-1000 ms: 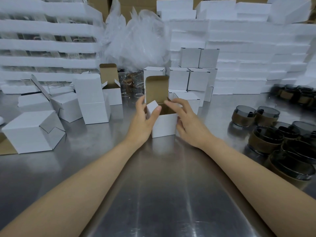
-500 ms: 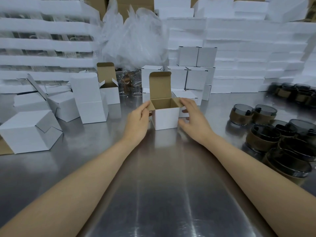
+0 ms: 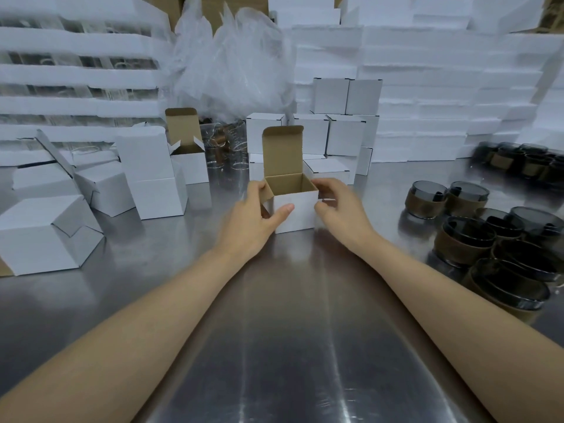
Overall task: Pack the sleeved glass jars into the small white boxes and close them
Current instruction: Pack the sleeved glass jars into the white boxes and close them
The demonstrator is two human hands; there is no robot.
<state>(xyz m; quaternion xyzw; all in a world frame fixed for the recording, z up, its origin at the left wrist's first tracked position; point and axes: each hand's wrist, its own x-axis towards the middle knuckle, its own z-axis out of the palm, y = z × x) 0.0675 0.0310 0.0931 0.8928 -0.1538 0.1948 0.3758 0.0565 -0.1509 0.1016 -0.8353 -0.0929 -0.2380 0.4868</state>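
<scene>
A small white box (image 3: 294, 210) stands upright on the steel table (image 3: 290, 331), its brown inside empty and its lid raised at the back. My left hand (image 3: 251, 219) grips its left side, thumb on the front face and fingers by the left flap. My right hand (image 3: 338, 209) curls round its right side, fingertips at the top rim. Several smoky glass jars with brown sleeves (image 3: 467, 242) stand in a group to the right, apart from both hands.
Closed white boxes (image 3: 331, 134) are stacked behind the open one. More boxes, some open (image 3: 186, 160), some tipped (image 3: 42, 233), fill the left side. Clear glasses (image 3: 225, 148), a crumpled plastic bag (image 3: 232, 62) and white foam stacks (image 3: 442, 87) line the back.
The side flaps that my fingers were handling now stand spread, and the box sits squarely with its mouth open. My left thumb has come onto the front face.
</scene>
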